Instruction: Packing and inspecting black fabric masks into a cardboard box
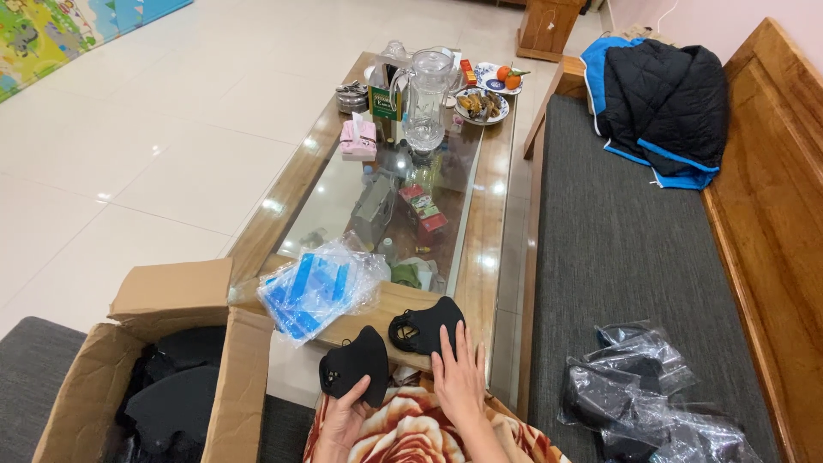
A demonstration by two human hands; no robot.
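Note:
My left hand (341,420) grips a black fabric face mask (357,363) by its lower edge, just above my lap. My right hand (459,377) lies flat, fingers spread, on a second black mask (422,327) that rests on the near end of the wooden glass-topped table (489,231). A clear plastic bag of blue-and-white items (315,287) lies on the table corner to the left of the masks. My lap is covered by a rose-patterned cloth (411,433).
An open cardboard box (231,377) with black masks stands at lower left. Clear bags holding black masks (643,394) lie on the grey bench cushion at right. A glass jug (426,99), tissue box (358,137), fruit plates and a black-blue jacket (660,99) lie farther off.

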